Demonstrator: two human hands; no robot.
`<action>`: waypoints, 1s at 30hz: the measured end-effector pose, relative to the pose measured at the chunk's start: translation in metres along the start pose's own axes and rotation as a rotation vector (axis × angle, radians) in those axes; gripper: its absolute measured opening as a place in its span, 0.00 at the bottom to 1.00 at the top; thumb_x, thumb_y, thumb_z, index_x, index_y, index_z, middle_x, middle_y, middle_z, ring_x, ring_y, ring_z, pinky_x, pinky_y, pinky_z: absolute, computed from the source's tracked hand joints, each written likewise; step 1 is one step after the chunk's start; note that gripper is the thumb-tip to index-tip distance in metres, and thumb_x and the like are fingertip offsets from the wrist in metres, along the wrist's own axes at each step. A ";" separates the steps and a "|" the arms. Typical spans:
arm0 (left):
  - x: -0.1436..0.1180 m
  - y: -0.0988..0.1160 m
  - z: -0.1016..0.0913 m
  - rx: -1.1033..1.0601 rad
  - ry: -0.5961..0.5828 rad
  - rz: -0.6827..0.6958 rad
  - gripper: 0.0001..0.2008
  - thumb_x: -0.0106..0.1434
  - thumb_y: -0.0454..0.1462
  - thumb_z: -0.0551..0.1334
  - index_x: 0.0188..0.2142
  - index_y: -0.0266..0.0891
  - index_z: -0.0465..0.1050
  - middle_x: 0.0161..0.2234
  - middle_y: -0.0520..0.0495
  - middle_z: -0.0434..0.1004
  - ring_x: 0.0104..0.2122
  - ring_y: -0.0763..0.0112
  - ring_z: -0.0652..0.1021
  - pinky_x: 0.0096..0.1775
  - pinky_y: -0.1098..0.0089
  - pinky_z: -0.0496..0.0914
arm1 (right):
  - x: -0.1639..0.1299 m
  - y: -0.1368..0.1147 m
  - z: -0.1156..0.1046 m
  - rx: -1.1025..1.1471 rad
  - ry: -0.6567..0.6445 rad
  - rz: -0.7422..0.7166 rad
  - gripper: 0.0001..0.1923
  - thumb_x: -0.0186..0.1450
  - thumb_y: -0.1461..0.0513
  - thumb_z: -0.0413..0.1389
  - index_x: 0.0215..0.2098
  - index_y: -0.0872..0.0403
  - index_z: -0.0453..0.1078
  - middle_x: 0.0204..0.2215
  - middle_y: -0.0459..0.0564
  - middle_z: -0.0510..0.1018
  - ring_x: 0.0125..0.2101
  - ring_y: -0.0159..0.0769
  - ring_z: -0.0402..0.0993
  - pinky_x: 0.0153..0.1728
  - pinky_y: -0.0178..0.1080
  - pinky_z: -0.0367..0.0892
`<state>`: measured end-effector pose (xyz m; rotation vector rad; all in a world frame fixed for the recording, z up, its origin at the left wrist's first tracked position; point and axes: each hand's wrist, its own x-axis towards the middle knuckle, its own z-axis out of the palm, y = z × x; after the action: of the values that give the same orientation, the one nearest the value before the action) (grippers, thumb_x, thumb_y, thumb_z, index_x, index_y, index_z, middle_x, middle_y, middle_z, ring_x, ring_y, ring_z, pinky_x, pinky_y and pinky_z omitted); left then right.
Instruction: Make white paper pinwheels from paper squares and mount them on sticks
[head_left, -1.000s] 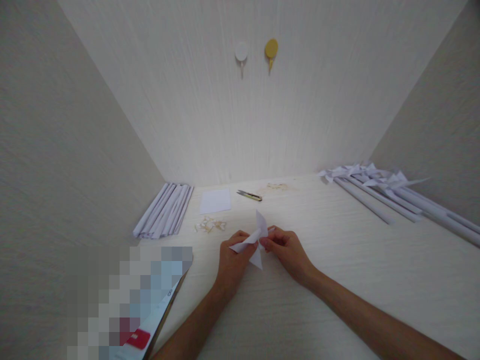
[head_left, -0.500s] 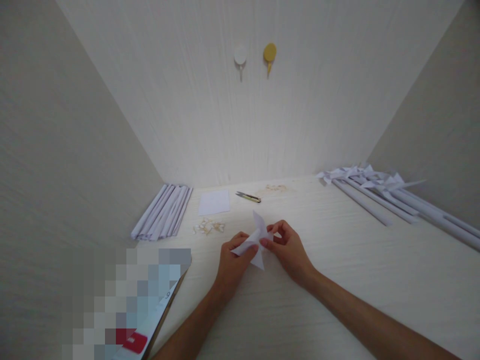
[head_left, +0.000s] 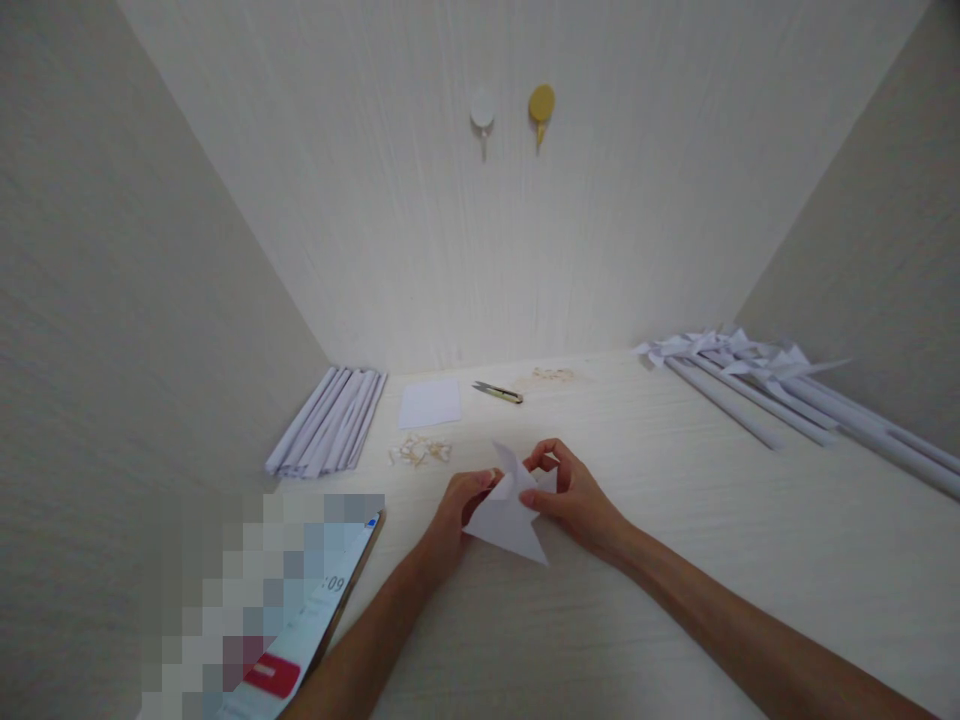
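Between my hands is a white paper pinwheel (head_left: 506,520), its pointed blades partly folded in. My right hand (head_left: 577,500) pinches it near the middle, thumb in front and fingertips behind. From the left side my left hand (head_left: 454,515) grips the paper, with its fingers partly hidden behind the blades. A little pile of short cotton swab pieces (head_left: 420,452) lies beyond my left hand. Farther back are a square sheet of white paper (head_left: 430,404) and a pair of thread snips (head_left: 498,392).
Rolled paper tubes (head_left: 326,422) lie in a bundle at left. Several finished paper pinwheels (head_left: 739,350) on paper sticks lie at right. Small tan bits (head_left: 553,375) rest near the back wall. A partly blurred lit screen (head_left: 326,605) stands at lower left. Two round hooks, one yellow (head_left: 541,103), are on the wall.
The pinwheel has turned and tilted, so a broad blade now faces me at the bottom. My left thumb has shifted off its front toward the upper edge. My right hand keeps its pinch.
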<state>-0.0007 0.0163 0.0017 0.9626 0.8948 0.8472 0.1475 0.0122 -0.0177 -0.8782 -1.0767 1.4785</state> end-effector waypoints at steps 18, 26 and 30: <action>0.001 0.007 0.001 0.243 -0.095 -0.139 0.07 0.36 0.29 0.59 0.19 0.31 0.74 0.17 0.50 0.71 0.17 0.75 0.67 0.22 0.75 0.57 | -0.005 -0.012 0.000 -0.064 -0.289 0.045 0.22 0.44 0.71 0.58 0.33 0.52 0.54 0.31 0.41 0.65 0.23 0.23 0.64 0.18 0.27 0.57; 0.001 0.007 0.003 0.240 -0.029 -0.154 0.07 0.36 0.29 0.59 0.19 0.31 0.74 0.16 0.49 0.72 0.17 0.75 0.68 0.21 0.75 0.58 | -0.004 -0.007 0.001 -0.016 -0.237 -0.001 0.22 0.44 0.70 0.59 0.33 0.50 0.55 0.32 0.42 0.65 0.22 0.23 0.63 0.19 0.28 0.58; 0.006 0.004 0.003 0.094 0.168 -0.132 0.03 0.37 0.30 0.60 0.16 0.31 0.71 0.15 0.49 0.71 0.17 0.74 0.69 0.21 0.75 0.60 | 0.000 -0.001 -0.005 0.025 0.045 -0.219 0.15 0.47 0.68 0.58 0.30 0.50 0.58 0.37 0.44 0.63 0.29 0.26 0.65 0.26 0.30 0.61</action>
<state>0.0040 0.0223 0.0046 0.9120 1.1381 0.7872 0.1521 0.0134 -0.0187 -0.7471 -1.0826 1.2816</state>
